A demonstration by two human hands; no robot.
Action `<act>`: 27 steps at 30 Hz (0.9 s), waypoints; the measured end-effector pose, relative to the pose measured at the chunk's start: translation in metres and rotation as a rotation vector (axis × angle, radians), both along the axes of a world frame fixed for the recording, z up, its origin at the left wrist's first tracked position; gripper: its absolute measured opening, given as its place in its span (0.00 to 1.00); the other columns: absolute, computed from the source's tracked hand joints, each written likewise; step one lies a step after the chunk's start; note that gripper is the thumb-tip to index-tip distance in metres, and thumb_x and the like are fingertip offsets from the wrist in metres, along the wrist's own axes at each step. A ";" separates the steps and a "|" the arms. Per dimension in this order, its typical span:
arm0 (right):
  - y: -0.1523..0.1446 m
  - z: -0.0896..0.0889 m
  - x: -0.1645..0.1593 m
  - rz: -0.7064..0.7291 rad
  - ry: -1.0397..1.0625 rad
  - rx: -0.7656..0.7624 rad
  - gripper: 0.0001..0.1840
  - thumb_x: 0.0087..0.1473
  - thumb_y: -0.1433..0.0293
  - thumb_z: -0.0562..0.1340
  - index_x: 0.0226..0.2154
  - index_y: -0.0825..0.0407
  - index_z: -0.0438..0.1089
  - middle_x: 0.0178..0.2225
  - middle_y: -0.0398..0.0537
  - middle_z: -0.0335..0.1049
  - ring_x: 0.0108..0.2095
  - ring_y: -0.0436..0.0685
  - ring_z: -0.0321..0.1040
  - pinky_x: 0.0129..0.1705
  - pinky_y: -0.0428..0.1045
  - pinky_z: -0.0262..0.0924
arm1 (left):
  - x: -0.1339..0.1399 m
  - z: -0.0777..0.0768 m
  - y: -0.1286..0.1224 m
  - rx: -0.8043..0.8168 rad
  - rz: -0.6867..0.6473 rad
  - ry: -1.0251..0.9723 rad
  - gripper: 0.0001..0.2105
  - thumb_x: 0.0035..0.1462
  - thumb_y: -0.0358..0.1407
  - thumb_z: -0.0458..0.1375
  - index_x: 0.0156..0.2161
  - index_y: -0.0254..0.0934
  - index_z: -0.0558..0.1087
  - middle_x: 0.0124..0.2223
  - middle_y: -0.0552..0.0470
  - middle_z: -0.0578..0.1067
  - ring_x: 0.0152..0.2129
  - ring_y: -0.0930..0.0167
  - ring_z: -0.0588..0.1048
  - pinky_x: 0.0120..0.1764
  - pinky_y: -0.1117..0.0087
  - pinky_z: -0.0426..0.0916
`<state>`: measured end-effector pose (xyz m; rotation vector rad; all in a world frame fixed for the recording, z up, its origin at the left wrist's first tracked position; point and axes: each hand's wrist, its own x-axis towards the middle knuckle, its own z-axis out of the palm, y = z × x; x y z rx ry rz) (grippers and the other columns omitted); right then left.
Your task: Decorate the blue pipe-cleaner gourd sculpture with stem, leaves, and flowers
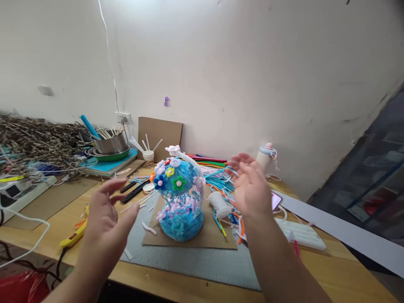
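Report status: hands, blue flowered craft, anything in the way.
Left hand open, empty; right hand likewise. Blue flowered craft upright on cardboard, neither hand touching. White spool beside it, right side, possibly in the way.

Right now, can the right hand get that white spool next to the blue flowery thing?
Probably yes: the right hand is open and looks empty, the white spool is near it, and nothing seems to block the side away from the blue pipe-cleaner craft.
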<state>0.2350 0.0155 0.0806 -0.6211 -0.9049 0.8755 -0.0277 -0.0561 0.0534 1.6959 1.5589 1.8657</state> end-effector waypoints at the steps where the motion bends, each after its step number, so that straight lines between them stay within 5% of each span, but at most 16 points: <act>1: 0.000 0.011 0.006 -0.036 -0.059 0.096 0.11 0.49 0.68 0.59 0.38 0.48 0.68 0.41 0.45 0.69 0.40 0.53 0.68 0.42 0.50 0.63 | 0.002 0.015 0.005 0.086 0.022 0.128 0.20 0.51 0.37 0.59 0.50 0.46 0.63 0.51 0.49 0.66 0.50 0.61 0.65 0.49 0.60 0.61; 5: -0.004 0.022 0.039 -0.246 -0.556 0.167 0.08 0.53 0.65 0.59 0.35 0.48 0.71 0.35 0.45 0.70 0.36 0.53 0.66 0.40 0.50 0.61 | 0.011 0.052 0.034 0.065 0.081 0.495 0.12 0.53 0.38 0.59 0.44 0.40 0.69 0.47 0.47 0.67 0.49 0.61 0.65 0.51 0.58 0.61; 10: 0.005 -0.001 0.059 0.135 -1.277 -0.077 0.14 0.50 0.63 0.63 0.41 0.47 0.74 0.37 0.47 0.74 0.35 0.56 0.68 0.34 0.49 0.59 | 0.037 0.064 0.050 0.082 0.133 0.464 0.12 0.51 0.36 0.59 0.43 0.40 0.70 0.46 0.46 0.67 0.48 0.61 0.66 0.52 0.57 0.60; 13: 0.018 -0.012 0.047 0.235 -1.365 -0.095 0.15 0.47 0.67 0.65 0.41 0.47 0.76 0.35 0.46 0.76 0.32 0.55 0.68 0.32 0.48 0.57 | 0.061 0.073 0.048 0.154 0.075 0.552 0.11 0.50 0.32 0.59 0.41 0.42 0.71 0.47 0.47 0.68 0.50 0.61 0.64 0.55 0.56 0.56; 17: 0.031 -0.017 0.024 0.307 -1.484 -0.142 0.09 0.47 0.68 0.63 0.34 0.49 0.76 0.31 0.46 0.75 0.29 0.54 0.68 0.29 0.47 0.55 | 0.081 0.098 0.061 0.059 -0.153 0.777 0.06 0.50 0.33 0.57 0.35 0.43 0.74 0.46 0.51 0.71 0.51 0.60 0.65 0.57 0.53 0.47; 22: 0.037 -0.018 0.013 0.333 -1.491 -0.162 0.07 0.44 0.70 0.65 0.30 0.49 0.77 0.28 0.45 0.75 0.26 0.53 0.68 0.26 0.45 0.53 | 0.083 0.127 0.104 -0.079 -0.295 1.045 0.10 0.50 0.39 0.55 0.34 0.39 0.75 0.39 0.54 0.73 0.48 0.62 0.68 0.58 0.53 0.42; 27: 0.042 -0.024 0.009 0.317 -1.584 -0.160 0.05 0.45 0.70 0.65 0.28 0.50 0.77 0.29 0.47 0.77 0.28 0.55 0.70 0.27 0.45 0.54 | 0.084 0.136 0.120 -0.220 -0.393 1.291 0.14 0.51 0.44 0.53 0.32 0.38 0.76 0.34 0.55 0.74 0.41 0.67 0.72 0.56 0.58 0.45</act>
